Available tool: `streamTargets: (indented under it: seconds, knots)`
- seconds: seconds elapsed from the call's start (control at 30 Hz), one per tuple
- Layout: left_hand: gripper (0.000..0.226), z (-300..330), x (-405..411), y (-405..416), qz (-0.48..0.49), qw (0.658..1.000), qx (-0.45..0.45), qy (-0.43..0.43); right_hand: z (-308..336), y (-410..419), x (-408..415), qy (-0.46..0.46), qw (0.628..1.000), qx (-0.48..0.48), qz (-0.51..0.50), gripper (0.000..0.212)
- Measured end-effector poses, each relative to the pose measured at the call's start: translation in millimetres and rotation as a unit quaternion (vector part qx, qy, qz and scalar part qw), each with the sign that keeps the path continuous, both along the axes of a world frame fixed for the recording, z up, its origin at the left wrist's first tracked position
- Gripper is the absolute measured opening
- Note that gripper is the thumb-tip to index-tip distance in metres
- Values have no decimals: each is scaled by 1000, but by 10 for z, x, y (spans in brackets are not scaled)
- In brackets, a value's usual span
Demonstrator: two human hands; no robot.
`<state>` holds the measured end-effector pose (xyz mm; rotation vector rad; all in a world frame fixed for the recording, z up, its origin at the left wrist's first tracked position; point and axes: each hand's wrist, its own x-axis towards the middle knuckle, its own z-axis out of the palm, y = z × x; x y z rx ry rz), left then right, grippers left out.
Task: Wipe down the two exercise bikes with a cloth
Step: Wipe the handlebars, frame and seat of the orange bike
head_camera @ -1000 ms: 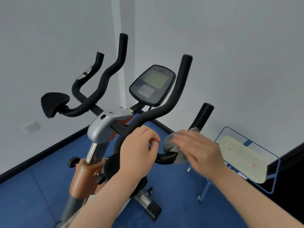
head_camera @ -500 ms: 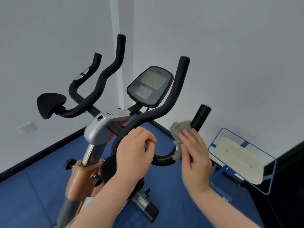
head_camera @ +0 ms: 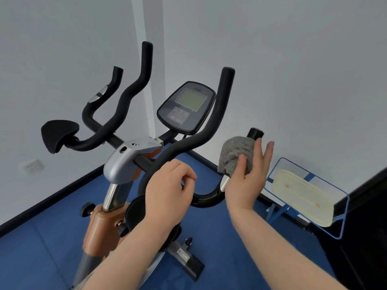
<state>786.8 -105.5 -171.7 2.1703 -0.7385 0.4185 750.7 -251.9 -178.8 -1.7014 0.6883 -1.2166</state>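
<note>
Head view: orange-and-silver exercise bike (head_camera: 109,222) in a room corner, on blue floor (head_camera: 31,254), white walls (head_camera: 293,70) behind. Black handlebars (head_camera: 205,130) branching into several upturned grips; dark console (head_camera: 186,106) with a pale screen between them; black elbow pad (head_camera: 56,135) at far left of the bars.

Left hand (head_camera: 168,191) curled around the near handlebar loop, fingers (head_camera: 188,176) bent together over the tube, thumb side hidden behind the bar.

Right hand (head_camera: 247,178) pressed against the short right-hand grip, holding a grey cloth (head_camera: 234,155) wrapped around that grip. Thumb laid across the cloth, other fingers (head_camera: 266,153) stretched straight and slightly apart behind it, not closed round. Black end of the grip (head_camera: 255,133) poking out just above the cloth; silver pulse sensor (head_camera: 225,182) showing just below it.

At right, near the wall, a blue-framed tilted panel (head_camera: 343,206) with a cream plate on it, well apart from the bike. White wall socket (head_camera: 31,166) low on the left wall.
</note>
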Motion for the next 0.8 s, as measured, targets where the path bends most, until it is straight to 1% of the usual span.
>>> streamTargets:
  seconds: [0.07, 0.17, 0.27, 0.33, 0.47, 0.53, 0.57, 0.63, 0.7, 0.73, 0.8]
  knots:
    - [22, 0, -3, 5, 3, 1000, -5, 5, -91, 113, -39, -1, 1000, 22, 6, 53]
    - [23, -6, 3, 2, 5, 1000, -9, 3, -277, 331, -209, 14, 996, 63, 55, 58]
    - [22, -1, 7, -2, 0, 1000, 1, 5, -77, -47, -9, 51, 997, 50, 41, 58]
    - [22, 2, 1, 3, 1, 1000, 7, 10, 69, -210, 92, 42, 998, 33, 37, 58]
    - [22, -3, -4, 0, 12, 1000, 2, 9, -160, 75, -109, 55, 996, 35, 68, 56]
    - [22, 3, 1, -7, 8, 1000, 2, 6, -126, -59, -86, 48, 995, 25, 87, 55]
    - [22, 2, 7, -10, 4, 1000, 5, 5, -51, -202, -14, 45, 996, 23, 79, 53]
    - [21, -4, 7, -7, 0, 1000, 12, 7, 169, -424, 94, 25, 998, 6, 52, 51]
    - [22, -10, 2, 1, 7, 1000, 6, 12, 178, -405, 93, 10, 998, -18, 52, 51]
    - [22, -18, 2, 2, 12, 1000, 0, 13, 101, -331, 58, 20, 997, -38, 62, 53]
    - [22, -29, 0, -1, 19, 1000, -9, 11, -75, -182, -52, 61, 988, -114, 80, 54]
